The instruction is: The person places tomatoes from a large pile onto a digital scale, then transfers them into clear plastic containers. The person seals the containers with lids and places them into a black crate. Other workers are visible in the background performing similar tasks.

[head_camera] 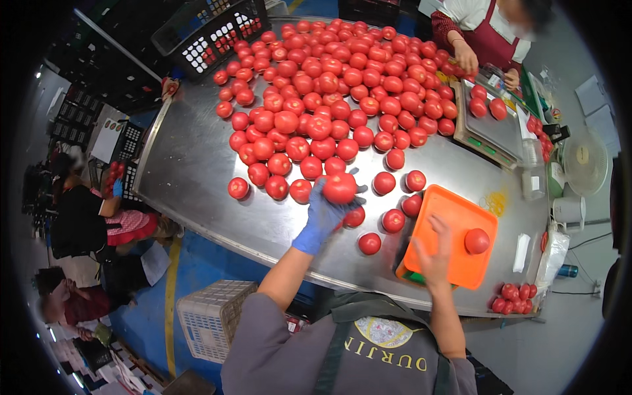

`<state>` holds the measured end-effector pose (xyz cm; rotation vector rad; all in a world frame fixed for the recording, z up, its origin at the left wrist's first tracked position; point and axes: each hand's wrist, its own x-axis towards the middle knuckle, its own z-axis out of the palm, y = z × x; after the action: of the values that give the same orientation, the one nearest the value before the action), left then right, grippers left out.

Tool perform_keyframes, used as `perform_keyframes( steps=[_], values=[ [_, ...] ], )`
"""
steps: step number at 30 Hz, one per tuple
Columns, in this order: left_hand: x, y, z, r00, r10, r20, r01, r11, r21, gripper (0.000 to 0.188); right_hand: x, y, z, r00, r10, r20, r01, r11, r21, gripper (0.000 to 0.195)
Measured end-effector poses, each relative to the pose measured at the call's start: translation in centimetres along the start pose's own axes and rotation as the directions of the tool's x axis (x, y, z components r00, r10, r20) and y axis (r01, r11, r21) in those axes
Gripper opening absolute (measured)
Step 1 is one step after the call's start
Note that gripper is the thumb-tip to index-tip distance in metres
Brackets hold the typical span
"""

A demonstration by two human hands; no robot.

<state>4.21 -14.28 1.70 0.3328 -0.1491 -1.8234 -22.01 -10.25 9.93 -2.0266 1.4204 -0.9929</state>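
My left hand [326,212], in a blue glove, holds a tomato [339,187] on its upturned fingers. That hand is over the steel table [197,148], at the near side of a broad heap of tomatoes [340,74]. Bare and slightly blurred, my right hand [435,254] is over the left part of an orange tray [444,207], its fingers apart and nothing in them. One tomato [477,241] rests on the tray's right side. Under the tray shows a green-edged object, mostly hidden. Several loose tomatoes lie between my two hands.
Across the table a co-worker's hand [465,58] reaches to tomatoes beside a weighing scale [489,123] bearing three tomatoes. Yellow rubber bands [493,201] and grouped tomatoes [513,298] lie at right. A black crate [217,39] stands far left; a pale crate [212,316] is below the table.
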Motion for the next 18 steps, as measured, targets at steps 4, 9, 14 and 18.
perform_keyframes(
  steps=[4,9,14,18],
  values=[
    [-2.6,-7.3,3.0,0.939,-0.291,-0.184,0.269,0.954,-0.135,0.057,0.2,-2.2,5.2,0.99,-0.105,0.093,0.108,0.994,-0.025,0.074],
    [-4.6,-6.4,0.6,0.952,-0.275,-0.135,0.305,0.806,0.507,0.052,-0.2,2.2,3.7,0.998,0.028,0.059,-0.02,0.991,-0.129,0.073],
    [-5.2,-0.3,-6.4,0.79,0.553,-0.264,-0.021,0.454,0.891,0.031,1.7,9.2,-4.6,0.983,0.142,-0.121,-0.182,0.869,-0.461,0.068],
    [-4.8,4.9,-9.2,0.333,0.94,-0.081,0.052,0.068,0.996,0.046,2.2,10.1,-6.5,0.854,0.506,0.119,-0.286,0.648,-0.705,0.064]
  ],
)
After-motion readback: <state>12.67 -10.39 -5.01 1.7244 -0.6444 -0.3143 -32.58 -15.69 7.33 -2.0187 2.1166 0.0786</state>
